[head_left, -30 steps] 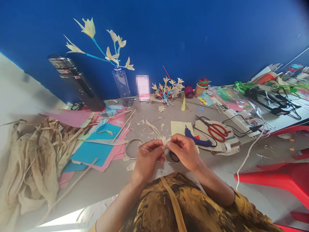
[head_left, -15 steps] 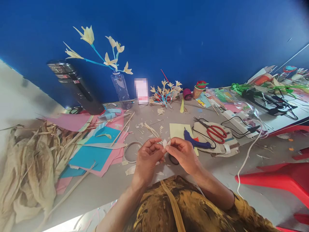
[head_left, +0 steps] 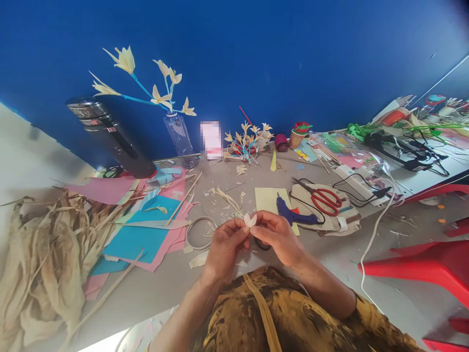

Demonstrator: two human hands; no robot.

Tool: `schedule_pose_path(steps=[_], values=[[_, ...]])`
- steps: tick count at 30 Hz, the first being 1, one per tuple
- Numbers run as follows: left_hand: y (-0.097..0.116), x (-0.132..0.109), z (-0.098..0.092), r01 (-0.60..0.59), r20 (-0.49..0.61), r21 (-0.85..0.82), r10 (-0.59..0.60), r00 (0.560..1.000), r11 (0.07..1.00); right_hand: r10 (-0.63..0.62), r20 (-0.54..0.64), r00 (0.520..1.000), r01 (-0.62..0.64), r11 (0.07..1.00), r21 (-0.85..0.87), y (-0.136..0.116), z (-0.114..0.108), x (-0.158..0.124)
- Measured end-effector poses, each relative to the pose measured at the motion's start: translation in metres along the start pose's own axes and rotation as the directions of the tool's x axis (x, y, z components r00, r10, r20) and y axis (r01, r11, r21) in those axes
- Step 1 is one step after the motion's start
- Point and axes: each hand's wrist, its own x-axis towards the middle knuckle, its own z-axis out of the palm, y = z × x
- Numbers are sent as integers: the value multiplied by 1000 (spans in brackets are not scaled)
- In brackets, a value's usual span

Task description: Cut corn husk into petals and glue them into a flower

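My left hand [head_left: 224, 247] and my right hand [head_left: 277, 235] meet above the table's near edge, fingertips pinched together on a small pale husk petal [head_left: 250, 220]. Just beyond them lie a blue glue gun [head_left: 293, 214] on a pale yellow sheet [head_left: 266, 198], a roll of clear tape [head_left: 200, 232] to the left and a dark ring [head_left: 262, 243] partly hidden under my right hand. Red-handled scissors [head_left: 323, 197] rest on a cloth pad to the right.
A heap of dried husks [head_left: 44, 254] fills the left. Pink and blue paper sheets [head_left: 142, 230] lie beside it. At the back stand a dark flask [head_left: 110, 139], a bottle with husk flowers [head_left: 179, 139] and a small flower cluster [head_left: 246, 141]. A power strip with cables [head_left: 357, 178] and red plastic furniture [head_left: 425, 266] sit right.
Both hands have stayed together on the petal, turning it slightly so it now stands up between the fingertips. The view has shifted a little; nothing else on the table moved.
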Motion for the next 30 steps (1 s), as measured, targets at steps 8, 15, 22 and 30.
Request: schedule_pose_path(steps=[8, 15, 22, 30], values=[[0, 8, 6, -28, -67, 119, 36, 997, 992, -97, -165, 982, 75, 988, -135, 6, -12, 2], [-5, 16, 10, 94, -24, -137, -98, 995, 986, -128, -196, 972, 92, 978, -185, 10, -22, -1], [-7, 19, 12, 106, -69, -224, -124, 990, 969, -10, -207, 978, 11, 1000, 3, 22, -33, -1], [-9, 19, 10, 144, -71, -262, -168, 983, 954, -537, -124, 835, 367, 709, -602, 19, -31, -13]])
